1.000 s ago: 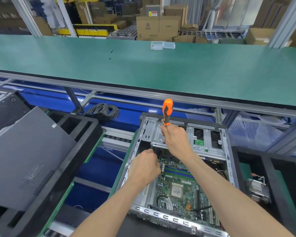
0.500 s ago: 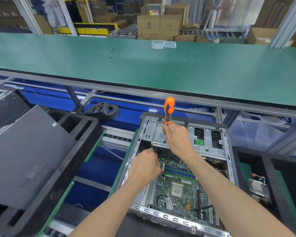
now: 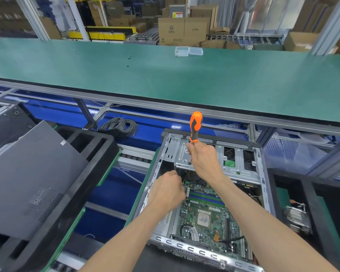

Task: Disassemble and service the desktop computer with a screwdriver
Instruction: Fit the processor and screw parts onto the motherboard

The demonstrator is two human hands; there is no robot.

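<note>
Mid-unscrewing at the drive cage (image 3: 210,154): right hand (image 3: 203,160) gripping the screwdriver (image 3: 195,126) upright, left hand (image 3: 168,191) curled inside the case (image 3: 263,185), contents hidden; next, probably steady downward turning.

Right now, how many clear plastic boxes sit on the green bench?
2, touching side by side at the bench's far edge: the left box and the right box. The green bench runs out of frame on both sides, so others may be unseen.

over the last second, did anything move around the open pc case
Hardly. The right hand grips the orange screwdriver upright over the drive cage as before, shifted slightly right. The left hand stays curled at the case's left wall; what it holds is hidden. The motherboard and grey panel are unchanged.
</note>
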